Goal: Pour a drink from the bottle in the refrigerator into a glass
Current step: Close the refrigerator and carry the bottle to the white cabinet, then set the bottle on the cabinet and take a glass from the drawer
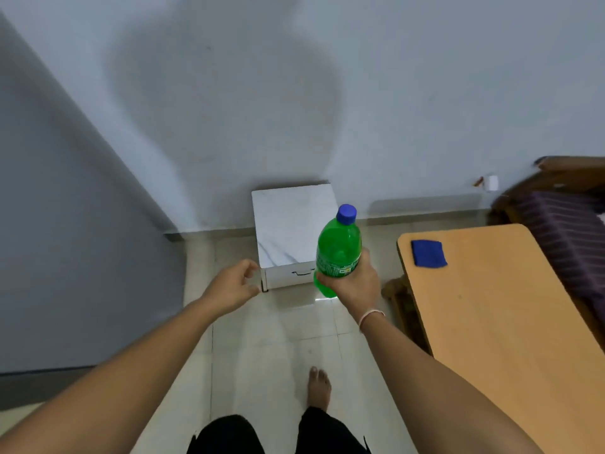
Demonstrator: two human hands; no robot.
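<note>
A green plastic bottle [337, 247] with a blue cap stands upright in my right hand [355, 283], which grips it around the lower label. My left hand [234, 285] hangs in the air to the left of it, fingers loosely curled and apart, holding nothing. The grey side of the refrigerator [65, 224] fills the left of the view; its door looks shut. No glass is in view.
A white marble-patterned box [288, 224] stands on the tiled floor against the wall, just behind the bottle. A wooden table [510, 322] with a folded blue cloth [428, 253] is at the right. Behind it is a dark striped seat [566, 231]. My bare foot [319, 388] is below.
</note>
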